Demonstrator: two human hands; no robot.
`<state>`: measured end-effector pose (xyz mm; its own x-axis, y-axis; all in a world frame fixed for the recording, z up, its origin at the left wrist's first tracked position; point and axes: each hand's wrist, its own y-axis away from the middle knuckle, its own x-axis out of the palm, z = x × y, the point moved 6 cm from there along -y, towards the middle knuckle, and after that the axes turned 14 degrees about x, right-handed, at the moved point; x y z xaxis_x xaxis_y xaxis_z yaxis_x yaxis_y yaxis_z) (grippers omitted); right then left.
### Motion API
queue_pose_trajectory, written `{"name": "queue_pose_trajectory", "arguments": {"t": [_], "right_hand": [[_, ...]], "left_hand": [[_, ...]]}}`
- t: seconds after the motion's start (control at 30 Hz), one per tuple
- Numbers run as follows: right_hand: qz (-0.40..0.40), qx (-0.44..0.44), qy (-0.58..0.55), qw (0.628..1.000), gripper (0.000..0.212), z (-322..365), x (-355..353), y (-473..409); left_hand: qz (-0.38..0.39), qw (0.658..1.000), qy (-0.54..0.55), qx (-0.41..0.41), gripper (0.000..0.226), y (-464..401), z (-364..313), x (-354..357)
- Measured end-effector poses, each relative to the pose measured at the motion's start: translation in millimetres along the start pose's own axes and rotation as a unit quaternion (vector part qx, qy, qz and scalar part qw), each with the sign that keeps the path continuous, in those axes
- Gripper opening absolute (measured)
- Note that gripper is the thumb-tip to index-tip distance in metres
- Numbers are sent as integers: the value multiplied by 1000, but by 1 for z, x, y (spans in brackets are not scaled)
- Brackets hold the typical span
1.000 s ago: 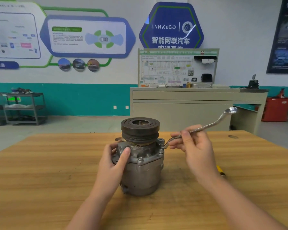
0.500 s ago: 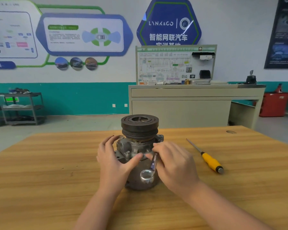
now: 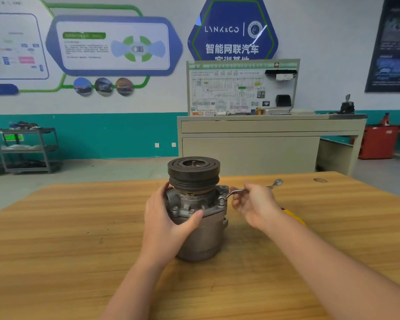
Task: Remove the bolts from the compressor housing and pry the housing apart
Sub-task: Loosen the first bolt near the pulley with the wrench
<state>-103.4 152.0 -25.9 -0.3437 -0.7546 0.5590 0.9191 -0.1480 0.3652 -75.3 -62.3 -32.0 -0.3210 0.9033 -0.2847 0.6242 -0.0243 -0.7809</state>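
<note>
A grey metal compressor housing point(image 3: 201, 236) stands upright on the wooden table point(image 3: 56, 239), with a dark pulley point(image 3: 193, 174) on top. Bolt heads point(image 3: 191, 211) show on its flange. My left hand point(image 3: 164, 220) grips the housing's left side, thumb across the front below the flange. My right hand point(image 3: 254, 204) holds a silver ring wrench point(image 3: 234, 192) by its shaft. The wrench's near end sits at a bolt on the flange's right side, and its far ring points right and away.
A yellow-handled screwdriver point(image 3: 295, 217) lies on the table behind my right wrist, mostly hidden. A beige bench point(image 3: 263, 144) stands beyond the table, a grey shelf cart point(image 3: 26, 148) at far left, a red bin point(image 3: 376, 142) at far right.
My right hand swung the wrench from the front of the housing round to its right side, covering the screwdriver. My left hand kept its grip on the housing.
</note>
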Motion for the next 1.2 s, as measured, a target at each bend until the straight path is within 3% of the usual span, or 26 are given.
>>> {"name": "queue_pose_trajectory", "arguments": {"t": [0.1,0.17,0.3,0.47,0.6,0.8,1.03,1.13,1.2], "right_hand": [[27,64,6,998,15,1,6,-1],[54,53,-35,996,18,10,8,6],[116,-64,-60,989,17,27,7,30],[145,-238,84,957,16,26,5,59],[137,-314,174,923,9,15,5,69],[120,-317,161,927,11,9,1,67],[92,-271,172,943,22,11,13,70],[45,-332,256,907,24,8,18,84],[24,-406,329,852,26,1,24,99]], "left_hand": [[21,999,25,-20,97,-1,10,-4],[25,999,18,-27,96,-2,14,-6],[13,999,2,-36,89,-4,17,-7],[23,998,21,-50,82,-2,18,-6],[19,998,34,-48,88,-1,14,-6],[9,995,73,-68,103,0,14,-5],[8,995,68,-67,100,0,13,-5],[4,995,67,-67,88,0,13,-4],[2,996,66,-66,81,0,14,-4]]}}
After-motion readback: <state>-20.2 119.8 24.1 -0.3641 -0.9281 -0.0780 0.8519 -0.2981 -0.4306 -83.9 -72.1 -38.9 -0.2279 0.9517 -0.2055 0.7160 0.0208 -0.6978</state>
